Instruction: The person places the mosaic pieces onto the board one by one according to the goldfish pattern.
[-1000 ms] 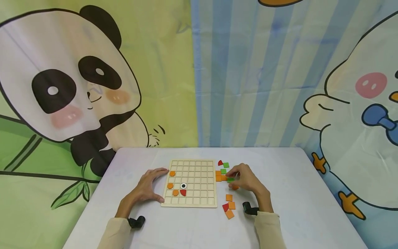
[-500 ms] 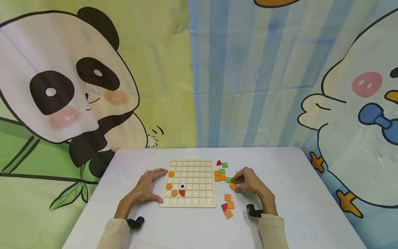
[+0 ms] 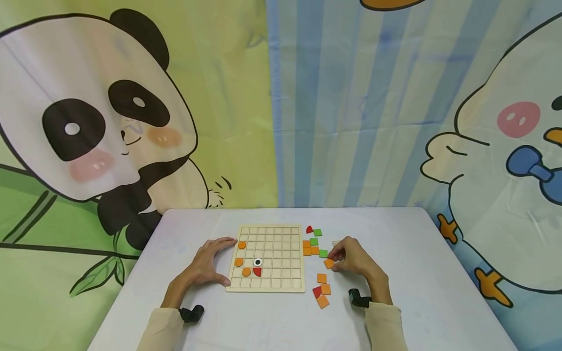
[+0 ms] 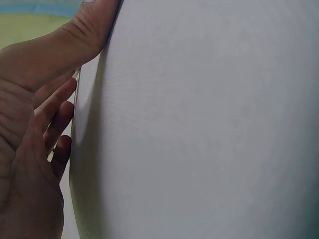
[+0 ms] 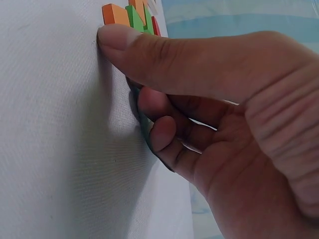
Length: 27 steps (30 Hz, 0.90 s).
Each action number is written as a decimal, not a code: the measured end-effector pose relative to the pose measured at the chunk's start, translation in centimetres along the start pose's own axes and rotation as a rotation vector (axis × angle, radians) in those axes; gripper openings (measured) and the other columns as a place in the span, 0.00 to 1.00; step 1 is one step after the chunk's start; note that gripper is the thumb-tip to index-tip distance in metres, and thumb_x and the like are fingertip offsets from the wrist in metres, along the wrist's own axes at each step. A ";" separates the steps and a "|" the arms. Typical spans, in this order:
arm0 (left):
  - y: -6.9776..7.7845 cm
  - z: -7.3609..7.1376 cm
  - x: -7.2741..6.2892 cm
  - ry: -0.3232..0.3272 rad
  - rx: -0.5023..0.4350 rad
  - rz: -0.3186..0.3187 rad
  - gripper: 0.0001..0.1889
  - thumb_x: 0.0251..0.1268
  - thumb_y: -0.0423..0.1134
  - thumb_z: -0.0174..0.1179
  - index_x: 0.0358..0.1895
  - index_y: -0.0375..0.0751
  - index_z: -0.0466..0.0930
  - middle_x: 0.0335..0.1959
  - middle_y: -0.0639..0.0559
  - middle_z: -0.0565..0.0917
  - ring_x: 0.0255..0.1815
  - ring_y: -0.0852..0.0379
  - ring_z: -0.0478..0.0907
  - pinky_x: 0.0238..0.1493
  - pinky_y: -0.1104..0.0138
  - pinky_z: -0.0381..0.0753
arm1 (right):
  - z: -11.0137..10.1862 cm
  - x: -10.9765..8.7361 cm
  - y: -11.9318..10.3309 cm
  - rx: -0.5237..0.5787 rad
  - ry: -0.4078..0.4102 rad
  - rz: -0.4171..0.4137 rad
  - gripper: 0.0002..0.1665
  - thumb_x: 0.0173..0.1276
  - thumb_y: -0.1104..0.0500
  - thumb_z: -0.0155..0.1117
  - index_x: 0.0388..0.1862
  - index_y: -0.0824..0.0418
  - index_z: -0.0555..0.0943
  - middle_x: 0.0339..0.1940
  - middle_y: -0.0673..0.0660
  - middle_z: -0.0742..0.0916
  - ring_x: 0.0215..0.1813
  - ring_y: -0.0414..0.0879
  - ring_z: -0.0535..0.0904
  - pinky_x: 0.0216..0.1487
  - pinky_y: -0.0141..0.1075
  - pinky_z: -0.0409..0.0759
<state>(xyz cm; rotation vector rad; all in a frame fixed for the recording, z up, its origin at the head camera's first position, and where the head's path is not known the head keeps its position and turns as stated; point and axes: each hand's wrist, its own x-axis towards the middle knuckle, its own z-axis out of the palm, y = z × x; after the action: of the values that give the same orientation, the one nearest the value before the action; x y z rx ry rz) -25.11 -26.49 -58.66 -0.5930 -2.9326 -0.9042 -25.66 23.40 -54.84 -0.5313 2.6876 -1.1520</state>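
Spreads the left hand [image 3: 204, 263] along the left side of a pale wooden grid board [image 3: 281, 258], touching it with the thumb at the near corner and with the fingertips farther up the edge. Leaves a wide gap between thumb and fingers, without wrapping them round the board.

Bends the right hand [image 3: 354, 256] over the white table [image 3: 386, 234], to the right of the board, with thumb and forefinger close together at an orange tile [image 3: 328, 263]. Meets that tile just beside a green tile [image 3: 323, 253]. Cannot tell a pinch from a mere touch, with the forefinger hidden behind the thumb in the right wrist view.

Shows on the board, towards its left side, three orange discs [image 3: 238, 262], a white disc with a black dot [image 3: 257, 262] and, just in front of that, a red piece [image 3: 257, 272]. Has three orange squares [image 3: 306, 243] by the board's right edge, with two green squares [image 3: 317, 232] and a red wedge [image 3: 309, 229] farther back. Has three other orange squares [image 3: 322, 302] and another red wedge [image 3: 317, 292] nearer the person.

Faces a curtain [image 3: 318, 122] printed with a panda [image 3: 101, 126].
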 end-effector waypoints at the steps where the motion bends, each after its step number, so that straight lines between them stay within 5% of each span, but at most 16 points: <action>1: 0.0 0.0 0.0 0.003 0.005 0.007 0.69 0.20 0.63 0.93 0.80 0.50 0.75 0.82 0.46 0.75 0.74 0.39 0.72 0.72 0.34 0.68 | 0.0 0.0 0.0 0.001 0.000 -0.009 0.16 0.51 0.72 0.88 0.39 0.63 0.94 0.34 0.55 0.92 0.33 0.43 0.80 0.36 0.29 0.81; 13: 0.2 0.0 0.1 -0.017 -0.019 -0.020 0.69 0.21 0.61 0.94 0.81 0.52 0.73 0.83 0.48 0.73 0.76 0.40 0.70 0.74 0.35 0.66 | 0.1 -0.3 -0.1 0.011 -0.011 -0.019 0.13 0.54 0.66 0.88 0.36 0.62 0.92 0.32 0.57 0.89 0.33 0.43 0.79 0.36 0.28 0.80; 27: 0.1 0.0 -0.1 -0.015 -0.008 -0.022 0.68 0.22 0.61 0.93 0.81 0.52 0.74 0.83 0.49 0.74 0.76 0.40 0.70 0.74 0.34 0.66 | 1.1 -0.1 -0.5 0.010 0.070 0.021 0.15 0.58 0.60 0.87 0.39 0.60 0.87 0.30 0.52 0.86 0.34 0.45 0.79 0.38 0.29 0.81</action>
<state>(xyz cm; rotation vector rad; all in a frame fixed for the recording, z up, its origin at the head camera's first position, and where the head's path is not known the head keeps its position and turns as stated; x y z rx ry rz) -24.96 -26.42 -58.60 -0.5723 -2.9558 -0.9175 -25.13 22.35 -55.20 -0.4684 2.7377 -1.2001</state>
